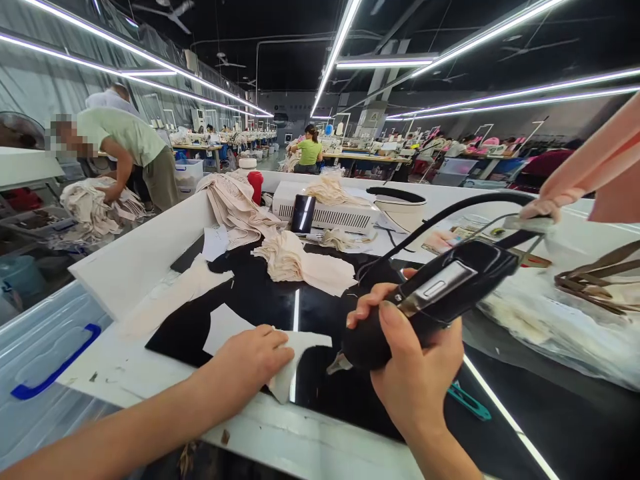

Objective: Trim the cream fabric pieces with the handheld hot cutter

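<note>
My left hand (253, 360) lies palm down with its fingers stretched over a pale cut fabric piece (225, 327), holding nothing. That piece is flat on a glossy black board (320, 307) near the front edge. In my right hand (420, 373) is a black corded handheld tool (450, 283), its pointed metallic tip just right of the fabric and apart from it. A stack of pale pink fabric pieces (285, 257) rests behind, and a single cut piece (175, 293) lies to the left. Teal thread snips (470, 402) lie on the board, partly hidden by my right hand.
A white slotted machine (330, 212), a dark phone-like slab (303, 213) and a red thread cone (255, 187) stand at the back. Plastic bags (560, 320) lie right. Pink cloth (595, 160) hangs beside the tool's cable. A co-worker (125, 140) bends over fabric at left.
</note>
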The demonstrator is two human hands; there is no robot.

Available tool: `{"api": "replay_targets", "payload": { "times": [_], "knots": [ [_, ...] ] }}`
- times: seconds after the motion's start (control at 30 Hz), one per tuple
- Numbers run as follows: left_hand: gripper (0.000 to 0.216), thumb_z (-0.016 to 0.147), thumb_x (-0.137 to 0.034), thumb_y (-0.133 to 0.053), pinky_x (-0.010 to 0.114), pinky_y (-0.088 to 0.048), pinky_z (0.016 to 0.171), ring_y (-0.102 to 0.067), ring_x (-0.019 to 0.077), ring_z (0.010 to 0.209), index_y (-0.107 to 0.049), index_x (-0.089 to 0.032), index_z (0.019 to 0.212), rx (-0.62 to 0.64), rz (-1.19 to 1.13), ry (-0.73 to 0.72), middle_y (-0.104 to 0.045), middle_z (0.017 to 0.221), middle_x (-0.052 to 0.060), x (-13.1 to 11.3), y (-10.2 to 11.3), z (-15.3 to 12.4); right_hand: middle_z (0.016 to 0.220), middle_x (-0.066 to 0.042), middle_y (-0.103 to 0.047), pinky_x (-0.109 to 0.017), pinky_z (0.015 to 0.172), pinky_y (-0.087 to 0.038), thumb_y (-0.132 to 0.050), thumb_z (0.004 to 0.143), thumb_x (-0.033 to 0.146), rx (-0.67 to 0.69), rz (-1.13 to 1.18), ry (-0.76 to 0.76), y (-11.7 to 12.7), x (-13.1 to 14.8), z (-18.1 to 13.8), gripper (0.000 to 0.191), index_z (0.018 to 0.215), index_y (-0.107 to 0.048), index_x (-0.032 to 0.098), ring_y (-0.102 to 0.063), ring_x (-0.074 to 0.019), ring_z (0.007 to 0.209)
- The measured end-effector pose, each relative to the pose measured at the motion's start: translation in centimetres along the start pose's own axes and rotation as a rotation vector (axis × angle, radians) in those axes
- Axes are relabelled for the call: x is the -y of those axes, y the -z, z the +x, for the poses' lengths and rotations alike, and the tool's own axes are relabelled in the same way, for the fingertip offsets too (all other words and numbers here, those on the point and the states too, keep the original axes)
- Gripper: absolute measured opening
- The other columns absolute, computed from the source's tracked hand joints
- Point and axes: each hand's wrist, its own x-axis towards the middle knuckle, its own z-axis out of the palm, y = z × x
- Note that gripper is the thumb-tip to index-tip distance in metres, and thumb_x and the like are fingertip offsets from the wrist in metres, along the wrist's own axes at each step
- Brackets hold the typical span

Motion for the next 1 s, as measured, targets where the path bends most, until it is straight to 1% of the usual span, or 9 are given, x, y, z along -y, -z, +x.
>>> {"api": "replay_targets", "payload": {
  "times": [0.1, 0.23, 0.37, 0.47, 0.67, 0.77, 0.87, 0.93, 1.0],
  "knots": [
    [0.009, 0.095, -0.015, -0.069, 0.033, -0.057, 0.079, -0.064, 0.0231, 0.091, -0.064, -0.018, 0.101, 0.063, 0.099, 0.122, -0.066, 0.105, 0.006, -1.3, 0.1, 1.0, 0.079, 0.004, -0.064, -0.03, 0.051, -0.055, -0.082, 0.079, 0.032, -0.007, 0.016, -0.031, 0.5, 0.9, -0.6, 0.036, 0.107, -0.061, 0.028, -0.06, -0.0146, 0.058],
    [0.013, 0.095, -0.028, -0.072, 0.033, -0.055, 0.073, -0.063, 0.0237, 0.086, -0.064, -0.018, 0.098, 0.092, 0.083, 0.205, -0.062, 0.097, 0.006, -3.0, 0.5, 1.5, 0.079, 0.004, -0.065, -0.029, 0.049, -0.056, -0.082, 0.079, 0.03, -0.007, 0.05, -0.033, 0.9, 1.2, -1.4, 0.038, 0.111, -0.061, 0.03, -0.061, -0.0151, 0.058],
    [0.012, 0.097, -0.028, -0.069, 0.03, -0.053, 0.07, -0.063, 0.0218, 0.084, -0.063, -0.019, 0.101, 0.089, 0.07, 0.213, -0.062, 0.097, 0.004, -3.3, 1.0, 1.2, 0.083, 0.003, -0.065, -0.029, 0.053, -0.056, -0.081, 0.083, 0.031, 0.029, 0.051, -0.032, 1.4, 0.6, -2.0, 0.037, 0.114, -0.061, 0.03, -0.062, -0.0142, 0.06],
    [0.011, 0.097, -0.024, -0.068, 0.03, -0.054, 0.072, -0.065, 0.0214, 0.087, -0.063, -0.019, 0.105, 0.115, 0.092, 0.212, -0.063, 0.1, 0.004, -3.3, 1.5, 1.0, 0.085, 0.003, -0.064, -0.029, 0.055, -0.056, -0.08, 0.086, 0.031, 0.052, 0.044, -0.022, 1.6, 0.0, -2.2, 0.036, 0.116, -0.06, 0.031, -0.062, -0.0136, 0.061],
    [0.01, 0.098, -0.022, -0.066, 0.033, -0.055, 0.072, -0.067, 0.0226, 0.087, -0.063, -0.018, 0.107, 0.185, 0.119, 0.232, -0.065, 0.101, 0.005, -3.5, 2.0, 1.0, 0.087, 0.004, -0.064, -0.026, 0.055, -0.056, -0.077, 0.088, 0.03, 0.066, 0.041, 0.004, 1.7, -0.5, -2.4, 0.027, 0.109, -0.06, 0.03, -0.062, -0.0123, 0.062],
    [0.008, 0.096, -0.022, -0.068, 0.031, -0.053, 0.065, -0.064, 0.0216, 0.079, -0.062, -0.018, 0.1, 0.134, 0.211, 0.209, -0.064, 0.093, 0.004, -3.5, 1.4, 0.7, 0.086, 0.004, -0.064, -0.026, 0.055, -0.056, -0.076, 0.088, 0.028, 0.069, 0.026, 0.013, 1.7, -0.4, -2.4, 0.022, 0.104, -0.06, 0.029, -0.062, -0.0124, 0.062],
    [0.007, 0.097, -0.016, -0.062, 0.031, -0.051, 0.062, -0.06, 0.0215, 0.074, -0.06, -0.018, 0.091, -0.01, 0.295, 0.156, -0.061, 0.085, 0.004, -3.7, 0.5, 0.3, 0.086, 0.003, -0.064, -0.027, 0.054, -0.056, -0.076, 0.088, 0.026, 0.065, 0.013, 0.023, 1.6, -0.3, -2.5, 0.021, 0.101, -0.059, 0.028, -0.062, -0.013, 0.062],
    [0.016, 0.097, -0.005, -0.053, 0.031, -0.053, 0.066, -0.06, 0.0202, 0.075, -0.058, -0.018, 0.088, -0.127, 0.263, 0.023, -0.061, 0.084, 0.004, -3.9, 0.0, 0.0, 0.086, 0.003, -0.064, -0.027, 0.053, -0.056, -0.075, 0.087, 0.026, 0.061, 0.01, 0.02, 1.7, -0.3, -2.5, 0.022, 0.101, -0.058, 0.027, -0.063, -0.0134, 0.061],
    [0.024, 0.098, 0.001, -0.045, 0.03, -0.056, 0.073, -0.062, 0.0184, 0.079, -0.058, -0.018, 0.09, -0.21, 0.161, -0.164, -0.062, 0.087, 0.005, -4.3, -0.4, -0.1, 0.085, 0.003, -0.064, -0.028, 0.053, -0.056, -0.076, 0.087, 0.026, 0.052, 0.002, 0.014, 1.7, -0.3, -2.5, 0.023, 0.101, -0.058, 0.027, -0.063, -0.0136, 0.061]
  ]
}}
